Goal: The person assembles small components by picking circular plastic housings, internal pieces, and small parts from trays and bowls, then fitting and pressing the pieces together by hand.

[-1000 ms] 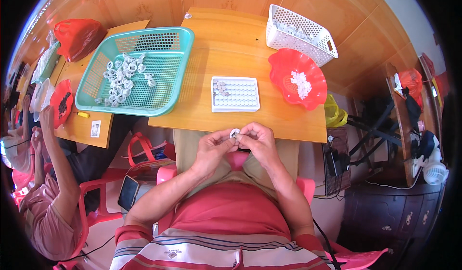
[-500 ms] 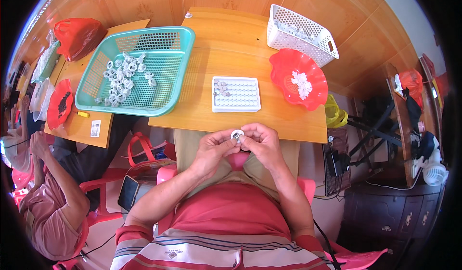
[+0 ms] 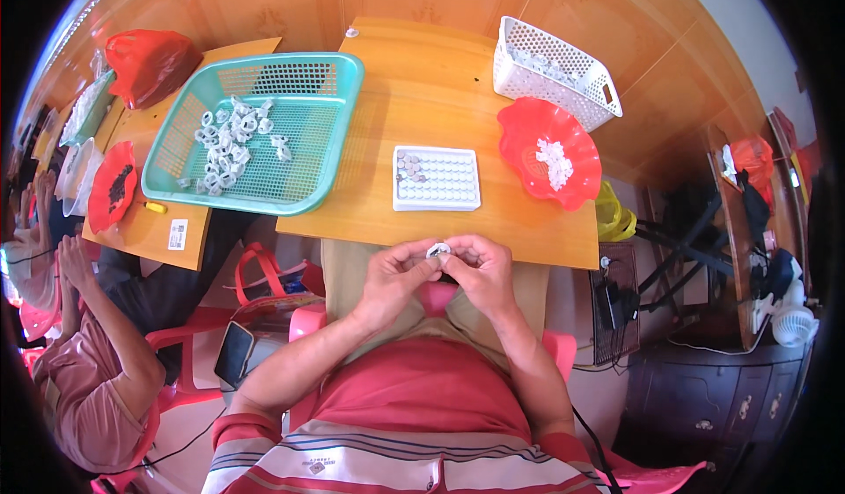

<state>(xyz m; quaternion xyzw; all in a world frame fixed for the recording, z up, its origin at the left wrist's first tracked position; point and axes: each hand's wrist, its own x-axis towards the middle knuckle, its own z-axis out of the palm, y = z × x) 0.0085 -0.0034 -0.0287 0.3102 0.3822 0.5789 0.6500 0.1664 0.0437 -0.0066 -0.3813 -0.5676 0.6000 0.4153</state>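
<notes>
Between the fingertips of my left hand (image 3: 395,276) and my right hand (image 3: 480,274) is a small white-and-grey ring-shaped part (image 3: 437,249), just in front of the table's near edge. Both hands pinch it, thumbs on the near side; its exact kind is too small to tell. Beyond the hands lies a white tray (image 3: 453,199) with rows of round pockets, a few grey discs (image 3: 409,165) at its left end. Left of it, a green mesh basket (image 3: 308,197) holds many white ring-shaped parts (image 3: 231,138).
A red scalloped dish (image 3: 519,142) with small white pieces (image 3: 554,164) stands at right, beside a white perforated basket (image 3: 519,82). At left are another red dish (image 3: 126,164) with dark bits, a yellow-handled tool (image 3: 155,207), a red bag (image 3: 150,63) and a seated co-worker (image 3: 101,362).
The part between my fingers has turned: its round white face showed before, now it is tilted and more covered by the fingertips. The whole view has shifted slightly.
</notes>
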